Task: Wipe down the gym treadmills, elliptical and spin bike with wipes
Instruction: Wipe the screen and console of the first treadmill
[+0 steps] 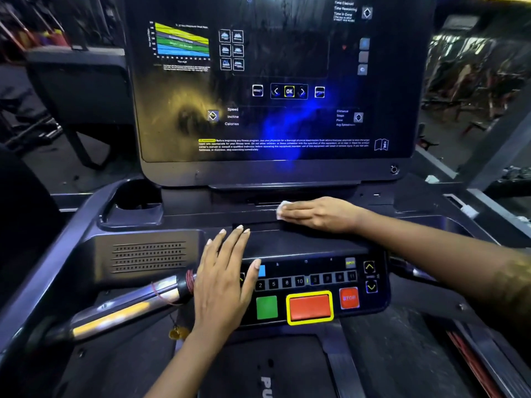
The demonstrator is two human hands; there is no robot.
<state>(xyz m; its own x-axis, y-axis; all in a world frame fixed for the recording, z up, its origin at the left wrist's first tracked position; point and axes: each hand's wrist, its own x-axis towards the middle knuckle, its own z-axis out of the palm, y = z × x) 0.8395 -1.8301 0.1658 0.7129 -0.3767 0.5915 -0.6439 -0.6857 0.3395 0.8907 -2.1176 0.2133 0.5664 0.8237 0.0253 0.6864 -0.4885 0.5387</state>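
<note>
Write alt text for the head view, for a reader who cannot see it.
A person's right hand presses a white wipe flat onto the ledge of a treadmill console, just below its dark display panel. The left hand rests open on the console over the left end of the keypad, beside a chrome handlebar.

Dim gym interior. Left: a neighbouring dark grey machine housing point(77, 73) stands on a dark floor point(71, 175), with blurred red and yellow equipment point(43, 35) behind. Right: blurred equipment racks point(474, 70) in pale light, crossed by a slanted grey metal beam point(497, 150).
</note>
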